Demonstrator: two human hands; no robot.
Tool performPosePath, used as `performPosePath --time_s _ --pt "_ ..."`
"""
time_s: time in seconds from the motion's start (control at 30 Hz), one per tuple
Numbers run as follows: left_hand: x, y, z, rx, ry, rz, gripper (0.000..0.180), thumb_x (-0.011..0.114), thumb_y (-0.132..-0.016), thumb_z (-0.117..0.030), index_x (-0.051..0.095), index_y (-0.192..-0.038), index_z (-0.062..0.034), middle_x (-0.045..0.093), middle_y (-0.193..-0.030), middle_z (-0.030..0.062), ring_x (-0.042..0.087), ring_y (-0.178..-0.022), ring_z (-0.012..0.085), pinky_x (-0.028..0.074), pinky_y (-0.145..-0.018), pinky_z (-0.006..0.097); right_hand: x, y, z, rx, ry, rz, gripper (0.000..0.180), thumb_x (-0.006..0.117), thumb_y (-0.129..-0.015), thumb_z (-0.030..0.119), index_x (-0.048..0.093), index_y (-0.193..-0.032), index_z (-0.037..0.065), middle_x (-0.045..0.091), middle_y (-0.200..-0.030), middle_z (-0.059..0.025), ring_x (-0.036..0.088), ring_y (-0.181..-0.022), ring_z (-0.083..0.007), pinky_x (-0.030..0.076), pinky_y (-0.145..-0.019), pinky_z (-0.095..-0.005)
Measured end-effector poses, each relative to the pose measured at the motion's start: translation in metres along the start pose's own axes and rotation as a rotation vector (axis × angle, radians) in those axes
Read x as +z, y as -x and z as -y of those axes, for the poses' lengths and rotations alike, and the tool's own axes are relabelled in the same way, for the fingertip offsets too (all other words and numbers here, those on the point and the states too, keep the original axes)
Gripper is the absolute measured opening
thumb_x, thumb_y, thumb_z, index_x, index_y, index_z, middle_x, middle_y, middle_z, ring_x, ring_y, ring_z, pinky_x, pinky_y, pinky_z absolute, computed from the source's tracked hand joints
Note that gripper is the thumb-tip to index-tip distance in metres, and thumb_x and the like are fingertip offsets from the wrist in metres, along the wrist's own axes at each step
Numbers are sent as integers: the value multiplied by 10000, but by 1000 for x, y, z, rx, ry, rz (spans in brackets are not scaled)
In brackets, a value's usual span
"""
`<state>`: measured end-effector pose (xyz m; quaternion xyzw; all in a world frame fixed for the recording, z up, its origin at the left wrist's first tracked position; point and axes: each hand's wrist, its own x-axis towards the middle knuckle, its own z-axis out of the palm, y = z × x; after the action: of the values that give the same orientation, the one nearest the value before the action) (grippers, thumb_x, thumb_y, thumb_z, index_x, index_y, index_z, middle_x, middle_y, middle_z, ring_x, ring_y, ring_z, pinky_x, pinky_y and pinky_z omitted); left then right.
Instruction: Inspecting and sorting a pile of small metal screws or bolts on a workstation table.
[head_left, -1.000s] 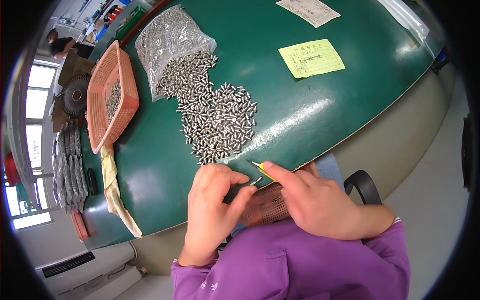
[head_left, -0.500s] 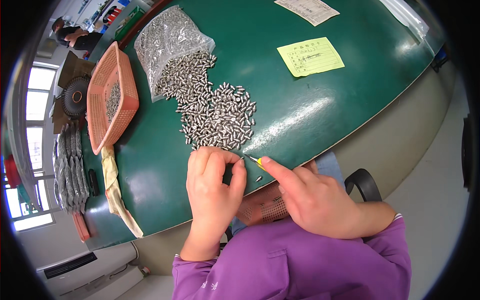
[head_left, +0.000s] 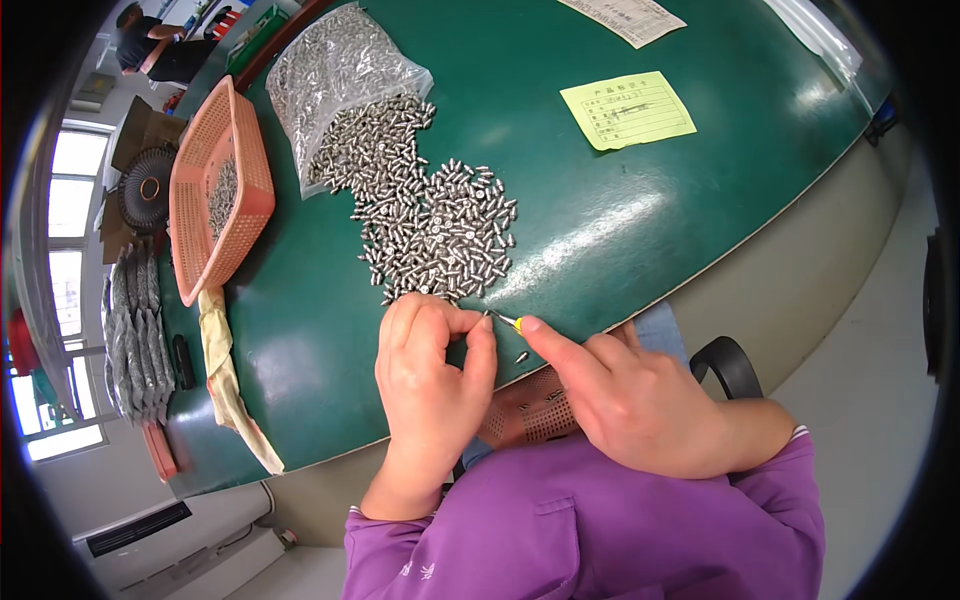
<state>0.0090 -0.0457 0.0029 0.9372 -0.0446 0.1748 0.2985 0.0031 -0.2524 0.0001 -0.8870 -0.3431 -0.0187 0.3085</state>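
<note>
Head view: left hand (head_left: 432, 365) pinches a tiny part (head_left: 488, 314), right hand (head_left: 640, 400) a pointed tool (head_left: 507, 319); tapered metal pieces (head_left: 440, 230) heap farther.

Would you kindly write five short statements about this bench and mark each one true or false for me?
1. The right hand holds a tool with a yellow section. True.
2. The left hand lies flat, fingers spread. False: its thumb and forefinger pinch a small part.
3. The yellow-green card lies to the right of the pile of metal pieces. True.
4. The plastic bag is empty. False: it holds many small metal pieces, and more lie at its mouth.
5. The large basket at the left of the table is blue. False: it is orange-pink.
</note>
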Motion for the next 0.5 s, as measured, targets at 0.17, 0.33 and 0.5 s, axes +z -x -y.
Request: performPosePath --time_s 0.17,0.33,0.5 --pt "-2 0 -1 3 6 2 195 764 -733 36 588 -773 -39 584 -785 95 587 -753 299 480 -689 414 -11 -6 4 36 -50 84 645 673 -857 36 524 -1484 72 548 -817 -95 611 -669 -265 544 -535 -356" --pt "-19 6 -9 48 74 157 165 771 -749 26 649 -835 -44 609 -845 96 602 -811 305 492 -739 398 -5 0 -1 53 -96 42 634 662 -875 35 513 -1489 88 607 -881 -125 646 -718 -312 562 -580 -395" --pt "-19 1 -10 -14 -10 53 154 786 -776 -13 677 -879 -46 626 -908 93 608 -876 302 493 -776 399 -5 6 -5 111 -224 -52 585 619 -910 17 512 -1481 81 669 -984 -165 673 -790 -345 575 -654 -421"
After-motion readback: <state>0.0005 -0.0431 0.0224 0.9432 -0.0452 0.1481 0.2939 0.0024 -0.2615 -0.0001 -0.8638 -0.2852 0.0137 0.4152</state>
